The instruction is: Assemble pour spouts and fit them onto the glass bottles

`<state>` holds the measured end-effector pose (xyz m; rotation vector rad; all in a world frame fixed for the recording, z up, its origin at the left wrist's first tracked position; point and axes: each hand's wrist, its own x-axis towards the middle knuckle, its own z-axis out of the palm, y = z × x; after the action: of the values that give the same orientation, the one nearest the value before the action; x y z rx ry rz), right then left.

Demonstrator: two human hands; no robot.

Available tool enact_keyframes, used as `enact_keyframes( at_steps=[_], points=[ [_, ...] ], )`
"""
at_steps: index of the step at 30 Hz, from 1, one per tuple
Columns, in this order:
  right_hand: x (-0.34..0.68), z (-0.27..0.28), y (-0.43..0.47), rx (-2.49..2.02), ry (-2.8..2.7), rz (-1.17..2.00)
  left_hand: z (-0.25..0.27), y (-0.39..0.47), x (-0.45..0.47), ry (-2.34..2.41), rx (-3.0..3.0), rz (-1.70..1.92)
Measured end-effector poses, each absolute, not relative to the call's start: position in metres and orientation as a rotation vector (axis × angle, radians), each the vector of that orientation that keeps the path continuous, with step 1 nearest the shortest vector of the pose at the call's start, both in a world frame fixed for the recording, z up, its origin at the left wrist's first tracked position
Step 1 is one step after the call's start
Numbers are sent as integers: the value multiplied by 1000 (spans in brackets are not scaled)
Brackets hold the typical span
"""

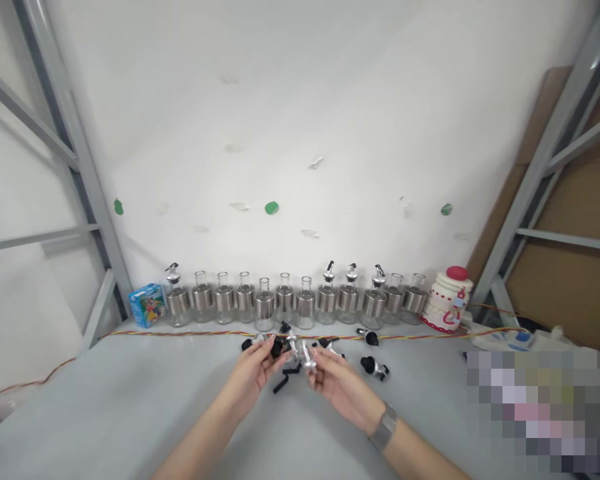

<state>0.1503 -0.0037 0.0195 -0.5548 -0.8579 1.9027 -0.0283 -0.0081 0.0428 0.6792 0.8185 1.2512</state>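
Observation:
My left hand point(253, 372) pinches a black bottle stopper point(277, 347) between thumb and fingers. In my right hand point(344, 388), which wears a grey wristband, is a silver pourer spout point(307, 355), held upright a short way to the right of the stopper. Around and behind my hands lie more pourer parts, partly hidden by my fingers. Two small black levers, one of them a bent black lever point(281, 384), rest on the table just below. To the right are a black-and-silver pourer point(375, 367) and another pourer point(369, 336), both on their sides.
A row of glass bottles with steel sleeves, such as this bottle point(265, 305), stands along the wall; several carry pourers. A blue box point(148, 305) ends the row at left, a white-and-red jar point(448, 301) at right. A twisted wire point(180, 333) crosses the grey table point(145, 393).

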Motion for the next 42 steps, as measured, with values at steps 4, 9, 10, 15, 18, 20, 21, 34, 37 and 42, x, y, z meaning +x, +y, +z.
enact_keyframes(
  at_steps=[4,9,10,15,18,20,21,34,37,42],
  points=[
    [149,22,-8,-570,-999,1865,43,-11,-25,974,775,1188],
    [143,24,-12,-567,-1110,1830,36,-12,-16,1078,984,1259],
    [141,23,-13,-573,-1124,1819,35,-13,-14,1088,1022,1281],
    [136,18,-11,-682,-1231,1681,32,-17,-10,1086,1087,1352],
    [136,19,-11,-707,-1242,1616,32,-16,-12,1108,1059,1335],
    [136,23,-13,-677,-1190,1588,33,-15,-13,1106,1028,1297],
    [137,25,-14,-656,-1164,1583,33,-15,-14,1103,1009,1274],
    [141,24,-9,-714,-1287,1346,30,-15,-12,957,672,1263],
    [144,25,-9,-842,-1278,1176,31,-14,-14,880,664,1289],
    [149,34,-10,-893,-1175,1124,30,-15,-12,925,1007,1328]
  ],
)
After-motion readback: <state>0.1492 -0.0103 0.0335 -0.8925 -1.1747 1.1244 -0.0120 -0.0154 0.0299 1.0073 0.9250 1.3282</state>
